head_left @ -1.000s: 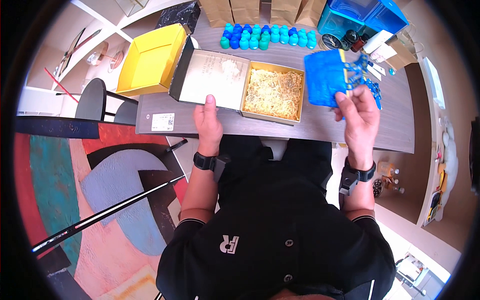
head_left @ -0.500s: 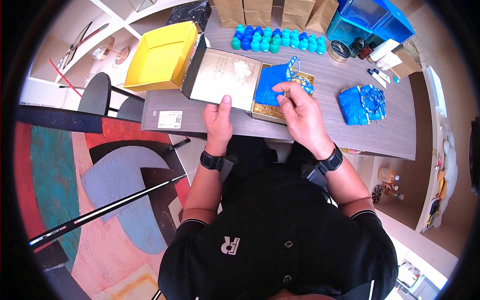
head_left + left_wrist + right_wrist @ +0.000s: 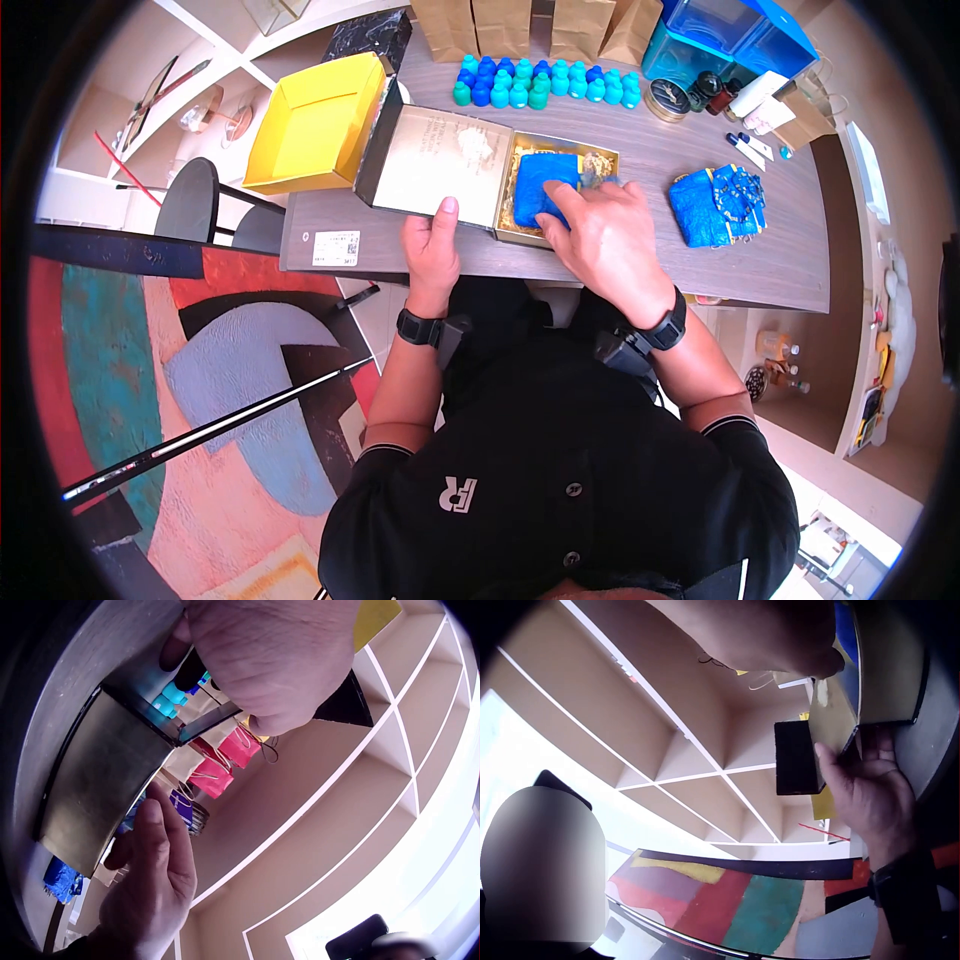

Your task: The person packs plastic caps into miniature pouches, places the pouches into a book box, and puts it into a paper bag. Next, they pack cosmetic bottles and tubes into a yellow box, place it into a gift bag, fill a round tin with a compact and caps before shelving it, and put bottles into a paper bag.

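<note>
A hinged gift box (image 3: 560,240) lies with its lid (image 3: 440,160) folded out to the left, shredded paper filling (image 3: 524,158) inside. On that filling rests a blue drawstring pouch (image 3: 546,180), laid flat with its tied end to the right. My right hand (image 3: 612,232) is over the box's front edge, index finger and thumb extended onto the pouch and covering its lower right. At the lid's near edge, my left hand (image 3: 432,255) grips it, thumb on the inner face and fingers underneath, as the right wrist view shows the hand (image 3: 874,799) too.
More blue pouches (image 3: 705,208) lie right of the box. Rows of small blue and teal bottles (image 3: 540,85) stand behind it, before brown paper bags (image 3: 500,30). A yellow box lid (image 3: 320,125) is at left; blue bins (image 3: 700,45) and jars (image 3: 668,98) fill the back right.
My right hand has brought the blue pouch from the right side leftward and lowered it onto the shredded paper, where it now lies flatter. My left hand stays at the lid's edge.
</note>
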Motion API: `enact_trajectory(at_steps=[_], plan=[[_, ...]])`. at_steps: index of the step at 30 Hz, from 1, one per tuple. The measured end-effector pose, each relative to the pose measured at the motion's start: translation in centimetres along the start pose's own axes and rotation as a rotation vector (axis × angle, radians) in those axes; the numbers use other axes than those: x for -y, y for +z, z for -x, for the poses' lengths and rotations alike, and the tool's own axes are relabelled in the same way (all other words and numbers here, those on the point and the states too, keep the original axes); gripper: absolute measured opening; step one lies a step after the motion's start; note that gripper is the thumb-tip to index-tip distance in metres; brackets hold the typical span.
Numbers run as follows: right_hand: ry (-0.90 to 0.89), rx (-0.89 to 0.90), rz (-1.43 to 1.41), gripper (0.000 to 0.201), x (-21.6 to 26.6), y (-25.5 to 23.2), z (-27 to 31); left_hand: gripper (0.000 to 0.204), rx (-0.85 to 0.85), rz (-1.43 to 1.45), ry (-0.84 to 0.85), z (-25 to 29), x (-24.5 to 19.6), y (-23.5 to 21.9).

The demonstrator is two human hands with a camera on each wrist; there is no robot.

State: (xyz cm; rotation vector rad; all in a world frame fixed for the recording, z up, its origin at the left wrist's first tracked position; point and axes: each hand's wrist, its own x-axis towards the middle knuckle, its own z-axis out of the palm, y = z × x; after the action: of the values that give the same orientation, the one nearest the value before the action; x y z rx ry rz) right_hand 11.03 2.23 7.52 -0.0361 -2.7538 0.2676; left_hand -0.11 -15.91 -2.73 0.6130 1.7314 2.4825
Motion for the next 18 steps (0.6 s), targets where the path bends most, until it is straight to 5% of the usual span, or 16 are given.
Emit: enact_trajectory(at_steps=[7, 15, 18], plan=[[-0.080, -0.237, -0.072, 0.018, -0.9, 0.4, 0.1, 0.031, -0.002, -0.026, -0.018, 0.0, 0.2, -0.1], [-0.100, -0.038, -0.126, 0.023, -1.8, 1.8, 0.7, 0.032, -0.002, -0.091, -0.071, 0.2, 0.6, -0.7], [-0.171, -0.242, -0.266, 0.023, -2.4, 1.3, 1.4, 0.034, -0.054, -0.031, -0.045, 0.1, 1.0, -0.3]])
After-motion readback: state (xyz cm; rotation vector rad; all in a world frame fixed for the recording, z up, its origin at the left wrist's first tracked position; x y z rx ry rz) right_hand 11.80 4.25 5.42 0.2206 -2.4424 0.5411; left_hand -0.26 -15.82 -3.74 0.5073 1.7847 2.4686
